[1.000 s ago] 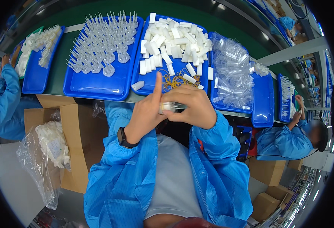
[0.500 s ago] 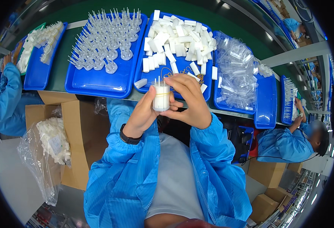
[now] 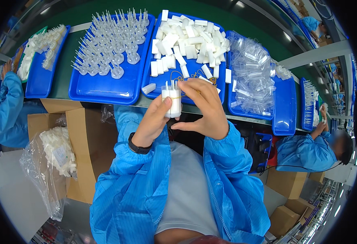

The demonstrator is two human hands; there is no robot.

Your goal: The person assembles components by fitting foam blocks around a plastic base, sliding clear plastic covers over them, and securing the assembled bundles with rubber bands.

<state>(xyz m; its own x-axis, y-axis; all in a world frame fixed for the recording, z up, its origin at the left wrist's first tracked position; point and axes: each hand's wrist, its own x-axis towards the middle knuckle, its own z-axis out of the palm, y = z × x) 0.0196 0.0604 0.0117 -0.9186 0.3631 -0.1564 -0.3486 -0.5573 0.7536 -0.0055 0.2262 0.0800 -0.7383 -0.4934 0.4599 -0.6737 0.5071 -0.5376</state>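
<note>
My left hand (image 3: 152, 124) is closed around a bundle of white foam blocks (image 3: 172, 99) with clear plastic about it. Thin pale prongs stand up from its top, and a yellowish rubber band runs around it. My right hand (image 3: 209, 107) is at the bundle's right side, its index fingertip at the upper edge. The right thumb is stretched out below, apart from the bundle, with a gap between thumb and fingers. Behind the bundle, some of the fingers are hidden. Tan rubber bands (image 3: 196, 75) lie in the blue tray (image 3: 149, 69) just beyond my hands.
White foam blocks (image 3: 190, 38) heap in that tray. To its left, a blue tray (image 3: 93, 90) holds clear pronged bases (image 3: 117, 44); to its right are clear plastic pieces (image 3: 249, 77). An open carton (image 3: 87, 150) stands at lower left. Co-workers (image 3: 306, 152) sit on both sides.
My right thumb has come away from the bundle's lower edge, and the right hand has opened wider. The left hand still grips the bundle, which has turned slightly.
</note>
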